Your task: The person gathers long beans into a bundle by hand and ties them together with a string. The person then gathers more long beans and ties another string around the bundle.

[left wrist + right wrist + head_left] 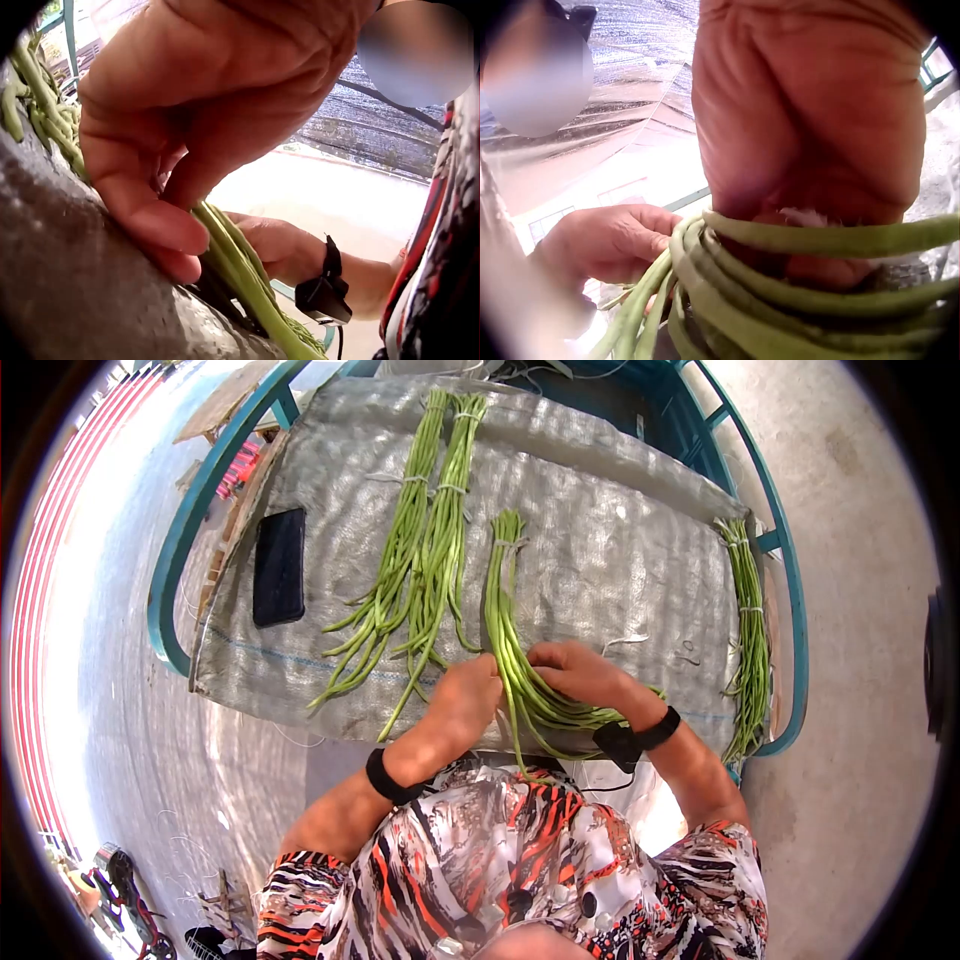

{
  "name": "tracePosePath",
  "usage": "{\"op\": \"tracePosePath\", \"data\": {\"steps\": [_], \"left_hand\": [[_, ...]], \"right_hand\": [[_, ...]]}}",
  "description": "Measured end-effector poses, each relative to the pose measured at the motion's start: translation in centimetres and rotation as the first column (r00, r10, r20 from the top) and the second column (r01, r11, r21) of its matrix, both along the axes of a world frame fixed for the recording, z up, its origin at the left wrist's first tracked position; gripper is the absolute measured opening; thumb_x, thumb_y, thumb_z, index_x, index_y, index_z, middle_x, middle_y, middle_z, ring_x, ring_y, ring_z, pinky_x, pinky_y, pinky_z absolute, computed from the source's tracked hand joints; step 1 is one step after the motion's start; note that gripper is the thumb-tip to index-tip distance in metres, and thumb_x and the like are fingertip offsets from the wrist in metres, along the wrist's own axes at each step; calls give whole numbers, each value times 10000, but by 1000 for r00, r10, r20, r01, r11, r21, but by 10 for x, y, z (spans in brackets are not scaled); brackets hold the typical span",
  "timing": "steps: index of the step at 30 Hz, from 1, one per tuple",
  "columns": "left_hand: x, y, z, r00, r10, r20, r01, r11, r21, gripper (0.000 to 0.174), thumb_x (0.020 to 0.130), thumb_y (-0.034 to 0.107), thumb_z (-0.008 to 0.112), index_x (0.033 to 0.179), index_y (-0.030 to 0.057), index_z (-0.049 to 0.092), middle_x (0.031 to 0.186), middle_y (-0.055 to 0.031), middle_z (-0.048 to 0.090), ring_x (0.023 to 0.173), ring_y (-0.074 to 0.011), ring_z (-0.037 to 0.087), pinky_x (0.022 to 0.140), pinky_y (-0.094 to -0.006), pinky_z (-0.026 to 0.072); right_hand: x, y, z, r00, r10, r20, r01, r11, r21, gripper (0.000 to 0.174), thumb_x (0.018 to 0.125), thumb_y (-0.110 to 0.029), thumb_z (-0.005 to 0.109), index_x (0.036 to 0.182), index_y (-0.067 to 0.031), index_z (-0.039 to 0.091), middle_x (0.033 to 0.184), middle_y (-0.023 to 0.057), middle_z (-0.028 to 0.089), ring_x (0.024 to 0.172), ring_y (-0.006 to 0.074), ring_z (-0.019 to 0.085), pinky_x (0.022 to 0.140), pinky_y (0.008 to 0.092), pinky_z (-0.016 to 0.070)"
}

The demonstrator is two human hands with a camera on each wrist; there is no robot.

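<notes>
A bunch of green long beans [515, 660], bound near its top by a pale tie [510, 543], lies on a grey woven sack, its lower ends bending right. My left hand [468, 695] is at its left side, thumb and curled fingertips pinching at the beans [240, 270] in the left wrist view. From the right, my right hand [580, 672] curls in against the same bunch. In the right wrist view, bean strands [817, 292] cross in front of its fingers, and a frayed white strip [802, 217] shows within its grip, partly hidden.
Two tied long-bean bundles [435, 540] lie left of the middle, beside a black phone [279, 567]. Another tied bundle [745, 630] lies along the right edge. A loose white strip [627, 641] rests on the sack [610, 560]. Teal metal rails [795, 630] border the surface.
</notes>
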State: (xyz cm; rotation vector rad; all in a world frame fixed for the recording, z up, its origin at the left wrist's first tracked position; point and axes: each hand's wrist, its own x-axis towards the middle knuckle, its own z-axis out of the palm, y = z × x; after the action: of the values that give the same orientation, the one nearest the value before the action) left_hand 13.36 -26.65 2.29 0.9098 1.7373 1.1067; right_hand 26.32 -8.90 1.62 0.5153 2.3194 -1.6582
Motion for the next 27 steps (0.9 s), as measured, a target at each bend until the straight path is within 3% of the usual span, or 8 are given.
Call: {"op": "tracePosePath", "data": {"steps": [3,6,7,10,13,18,24,27], "left_hand": [[-3,-14,10,914,-6,-405,2,1000,-10,185,935,160,503,884,-14,534,690,-127,578,653,-302,581,626,-369,472],[-20,-28,22,955,-25,-295,49,996,76,210,938,210,525,895,4,525,732,-164,540,698,-389,523,684,-402,449],[-27,-35,31,858,-90,-505,223,952,209,220,968,218,492,899,16,544,766,-124,543,695,-289,543,685,-346,457],[-29,-40,27,999,-37,-29,44,955,293,226,993,209,469,892,34,571,840,-46,577,737,-164,568,683,-286,463],[-26,-29,53,907,17,421,-33,999,32,191,995,200,487,945,45,587,896,8,581,804,-71,558,712,-232,464],[-7,-6,26,957,-120,264,64,975,212,152,896,105,640,1015,32,583,923,-29,599,827,-95,577,744,-239,482],[1,18,15,914,-148,-379,286,896,341,128,854,39,658,951,-12,592,842,-79,602,794,-125,585,722,-288,492],[1,14,28,978,-187,-94,203,958,205,81,865,35,647,914,-4,597,813,-72,622,753,-121,590,692,-285,484]], "right_hand": [[9,4,25,998,-45,50,35,983,181,199,875,-191,582,1002,-49,636,815,91,676,724,157,631,682,302,491],[17,10,46,997,-43,60,20,935,354,182,862,-174,582,988,-57,641,804,108,666,715,218,637,663,324,488],[21,13,47,997,-51,62,27,936,351,180,859,-171,583,987,-58,642,798,115,660,715,233,636,657,331,485],[31,12,50,998,-58,33,42,927,373,172,857,-164,585,981,-62,644,786,133,646,713,272,632,641,352,479],[34,2,64,998,-36,-50,54,891,451,153,863,-154,594,982,-68,638,792,136,642,711,297,629,630,368,479],[27,-33,81,948,-5,-317,184,825,535,184,853,-105,634,1033,-80,599,838,128,653,725,304,645,609,363,500],[12,-58,102,903,-4,-429,170,921,350,312,866,-69,623,1170,-50,553,923,137,659,737,286,651,645,336,526],[16,-53,101,837,-336,-433,386,922,31,318,880,-43,591,1195,-42,546,965,141,646,750,281,637,671,328,522]]}}
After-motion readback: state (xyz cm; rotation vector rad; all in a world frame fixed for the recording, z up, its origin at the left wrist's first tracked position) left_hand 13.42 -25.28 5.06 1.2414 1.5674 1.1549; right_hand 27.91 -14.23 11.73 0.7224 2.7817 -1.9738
